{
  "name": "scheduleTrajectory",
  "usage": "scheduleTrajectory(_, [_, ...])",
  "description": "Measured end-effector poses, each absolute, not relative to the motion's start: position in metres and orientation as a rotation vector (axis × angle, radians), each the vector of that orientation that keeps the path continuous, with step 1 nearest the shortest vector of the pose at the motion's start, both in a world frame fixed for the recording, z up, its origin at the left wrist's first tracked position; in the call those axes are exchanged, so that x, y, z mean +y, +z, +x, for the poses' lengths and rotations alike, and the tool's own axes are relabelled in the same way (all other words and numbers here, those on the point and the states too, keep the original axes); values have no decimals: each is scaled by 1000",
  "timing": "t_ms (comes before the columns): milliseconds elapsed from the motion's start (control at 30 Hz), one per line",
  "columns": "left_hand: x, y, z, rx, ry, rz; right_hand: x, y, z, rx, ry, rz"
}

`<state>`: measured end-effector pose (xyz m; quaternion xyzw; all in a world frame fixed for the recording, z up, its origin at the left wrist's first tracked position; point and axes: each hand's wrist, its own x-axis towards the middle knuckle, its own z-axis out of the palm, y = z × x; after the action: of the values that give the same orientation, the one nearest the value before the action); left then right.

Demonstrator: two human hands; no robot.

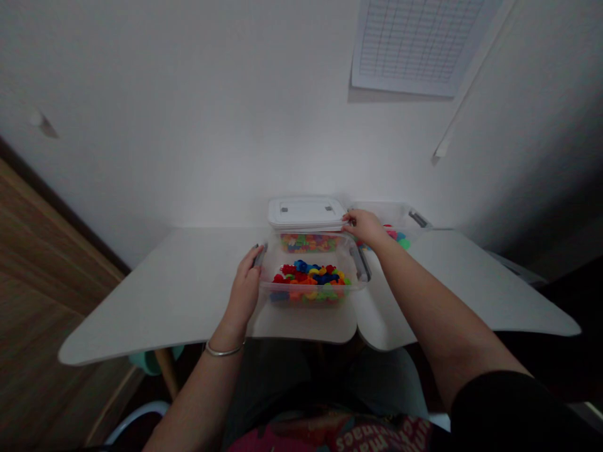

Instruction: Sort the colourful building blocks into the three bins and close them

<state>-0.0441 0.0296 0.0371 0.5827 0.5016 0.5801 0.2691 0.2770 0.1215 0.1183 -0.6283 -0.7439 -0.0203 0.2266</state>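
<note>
A clear plastic box (pixel 313 287) stands near the front of the table, uncovered, with colourful plastic toy pieces (pixel 311 274) in red, blue, orange, yellow and green lying in it. My left hand (pixel 247 273) is closed on the grey handle at its left end. Behind it, another clear box with small colourful pieces (pixel 308 242) shows through the plastic. White lids (pixel 306 211), apparently stacked, lie above that rear box. My right hand (pixel 365 227) pinches the right edge of the lids; its fingertips are partly hidden.
A third clear box (pixel 391 216) with colourful pieces stands at the back right, partly behind my right arm. The white table (pixel 198 295) meets the wall behind. A printed sheet (pixel 414 50) hangs on the wall. A wooden panel (pixel 42 301) stands left.
</note>
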Motion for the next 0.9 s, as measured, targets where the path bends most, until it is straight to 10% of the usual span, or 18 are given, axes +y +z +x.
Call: scheduleTrajectory(900, [31, 32, -46, 1292, 1623, 1673, 114, 148, 263, -2333, -262, -1603])
